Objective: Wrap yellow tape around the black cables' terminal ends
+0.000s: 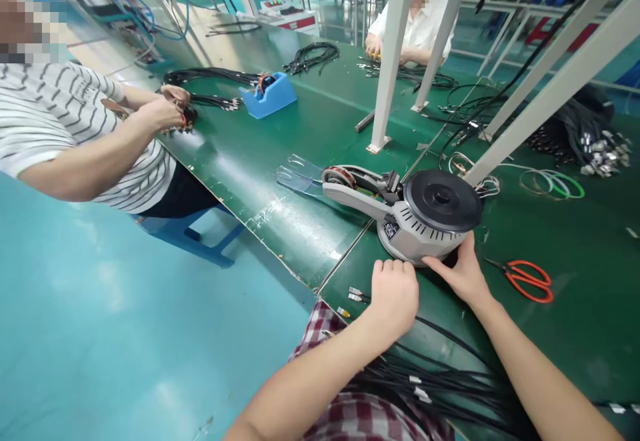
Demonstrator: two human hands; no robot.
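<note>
Dispenser sits upright on the green table, its base grasped by the right hand, thumb in front. The left hand is curled into a fist just beside it; whether it grips anything, I cannot tell. Handling looks unfinished; how much is done or left does not show. Grey body, black round top, 1 coppery roll between 2 arms.
</note>
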